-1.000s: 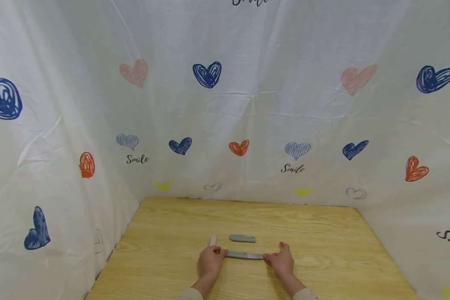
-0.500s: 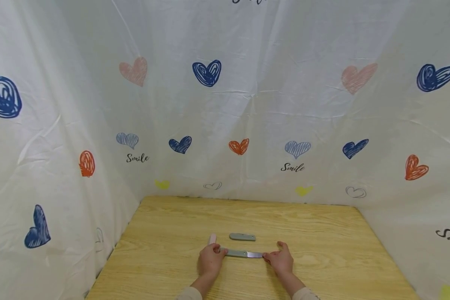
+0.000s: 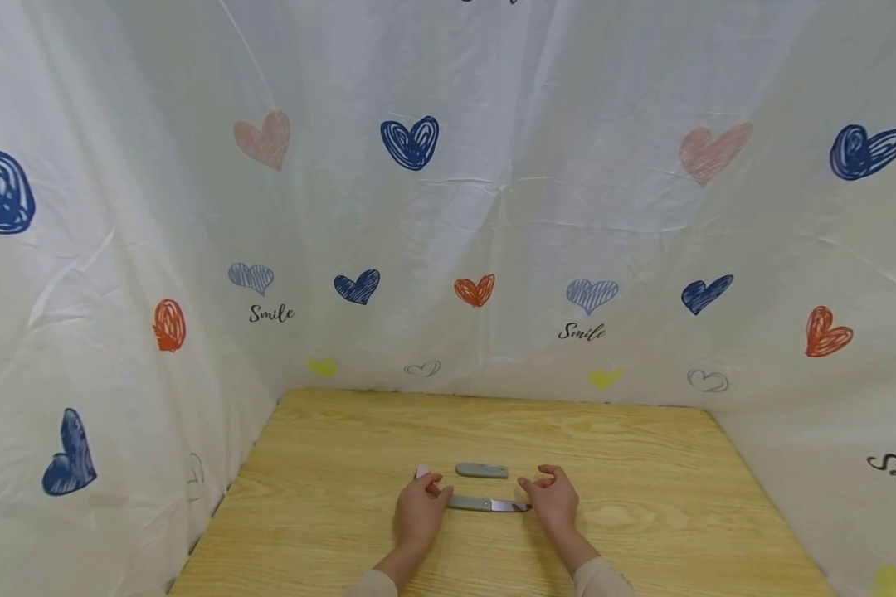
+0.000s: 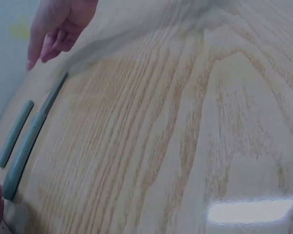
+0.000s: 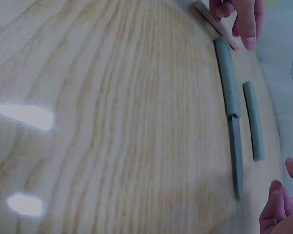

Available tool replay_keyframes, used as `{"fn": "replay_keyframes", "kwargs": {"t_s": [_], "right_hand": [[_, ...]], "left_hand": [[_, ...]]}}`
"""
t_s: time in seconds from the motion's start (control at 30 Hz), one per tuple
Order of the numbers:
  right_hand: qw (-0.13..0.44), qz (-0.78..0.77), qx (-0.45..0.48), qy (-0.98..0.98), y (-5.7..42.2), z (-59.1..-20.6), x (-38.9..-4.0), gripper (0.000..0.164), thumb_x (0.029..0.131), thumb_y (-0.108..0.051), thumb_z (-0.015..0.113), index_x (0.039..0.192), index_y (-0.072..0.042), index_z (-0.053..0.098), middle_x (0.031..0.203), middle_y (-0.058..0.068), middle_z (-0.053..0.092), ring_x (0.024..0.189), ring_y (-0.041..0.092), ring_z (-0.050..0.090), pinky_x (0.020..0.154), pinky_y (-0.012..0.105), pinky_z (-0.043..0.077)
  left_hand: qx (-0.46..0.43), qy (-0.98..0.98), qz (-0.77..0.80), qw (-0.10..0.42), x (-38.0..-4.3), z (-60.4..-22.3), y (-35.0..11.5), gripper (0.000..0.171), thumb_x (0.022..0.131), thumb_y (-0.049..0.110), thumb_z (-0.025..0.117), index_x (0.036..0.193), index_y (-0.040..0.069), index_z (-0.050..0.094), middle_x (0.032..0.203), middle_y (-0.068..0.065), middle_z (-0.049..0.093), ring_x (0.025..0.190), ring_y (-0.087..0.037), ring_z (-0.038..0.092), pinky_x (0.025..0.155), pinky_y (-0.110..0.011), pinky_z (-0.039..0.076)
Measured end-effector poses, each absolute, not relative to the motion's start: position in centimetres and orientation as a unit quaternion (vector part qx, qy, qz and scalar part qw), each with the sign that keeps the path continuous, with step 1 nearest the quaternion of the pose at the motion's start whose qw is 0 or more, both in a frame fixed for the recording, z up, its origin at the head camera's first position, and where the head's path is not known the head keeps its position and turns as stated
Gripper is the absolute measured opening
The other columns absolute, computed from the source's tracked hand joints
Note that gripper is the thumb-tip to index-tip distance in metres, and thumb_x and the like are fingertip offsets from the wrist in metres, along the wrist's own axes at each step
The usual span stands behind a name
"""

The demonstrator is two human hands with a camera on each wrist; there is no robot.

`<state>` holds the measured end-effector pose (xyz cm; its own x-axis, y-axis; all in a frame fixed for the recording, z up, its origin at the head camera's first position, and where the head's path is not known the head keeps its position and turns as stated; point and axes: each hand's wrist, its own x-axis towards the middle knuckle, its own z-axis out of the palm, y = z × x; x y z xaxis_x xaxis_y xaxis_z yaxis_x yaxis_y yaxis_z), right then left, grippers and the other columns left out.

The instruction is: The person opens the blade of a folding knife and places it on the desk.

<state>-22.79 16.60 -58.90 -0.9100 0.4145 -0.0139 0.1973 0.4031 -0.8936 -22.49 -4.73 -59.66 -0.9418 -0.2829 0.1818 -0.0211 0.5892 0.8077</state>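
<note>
A knife (image 3: 470,503) with a grey-green handle and a bare metal blade lies flat on the wooden table (image 3: 328,439). My left hand (image 3: 420,512) is over the handle end; in the right wrist view its fingertips appear apart from the handle. My right hand (image 3: 556,504) hovers beside the blade tip, apart from it, with nothing between thumb and fingers. Behind the knife lies a matching grey-green piece (image 3: 481,471), roughly parallel; whether it is a sheath or another handle I cannot tell. A pale pink strip (image 5: 208,17) lies by the handle end, partly hidden by my left hand.
White cloth (image 3: 508,207) printed with hearts and "Smile" hangs behind the table and along both sides. Light glares (image 5: 27,117) off the tabletop in the wrist views.
My right hand has let go of the blade tip and drawn slightly up and away. The fingers of my left hand have come off the handle. The knife stays nearly in place.
</note>
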Motion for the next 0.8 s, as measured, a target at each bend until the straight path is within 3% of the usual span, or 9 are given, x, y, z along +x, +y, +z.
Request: {"fn": "replay_keyframes", "kwargs": {"t_s": [0.17, 0.43, 0.8], "right_hand": [[0.095, 0.52, -0.155, -0.834, 15.6, -57.8, -24.1, 0.045, 0.079, -0.013, 0.077, 0.116, 0.006, 0.061, 0.082, 0.012, 0.069, 0.066, 0.012, 0.06, 0.054, 0.023, 0.049], [0.083, 0.517, -0.156, -0.837, 14.1, -57.7, -24.7, 0.042, 0.079, -0.007, 0.074, 0.116, 0.008, 0.061, 0.09, 0.018, 0.072, 0.078, 0.022, 0.067, 0.063, 0.027, 0.051], [0.081, 0.498, -0.153, -0.85, 13.0, -58.6, -24.6, 0.042, 0.079, -0.006, 0.072, 0.117, 0.009, 0.06, 0.089, 0.017, 0.07, 0.079, 0.025, 0.066, 0.069, 0.034, 0.053]], "left_hand": [[0.016, -0.854, -0.498, 0.151, -23.8, -59.6, -4.8, 0.026, 0.077, 0.009, 0.079, 0.101, 0.001, 0.073, 0.087, -0.007, 0.069, 0.076, -0.016, 0.065, 0.065, -0.023, 0.054], [0.016, -0.816, -0.577, 0.039, -25.1, -58.7, -4.6, 0.041, 0.087, 0.01, 0.07, 0.122, -0.009, 0.06, 0.113, -0.028, 0.066, 0.103, -0.037, 0.066, 0.083, -0.038, 0.058], [-0.007, -0.825, -0.565, -0.007, -25.5, -58.6, -4.1, 0.043, 0.091, 0.005, 0.062, 0.128, -0.014, 0.052, 0.117, -0.027, 0.063, 0.105, -0.037, 0.062, 0.088, -0.042, 0.055]]}}
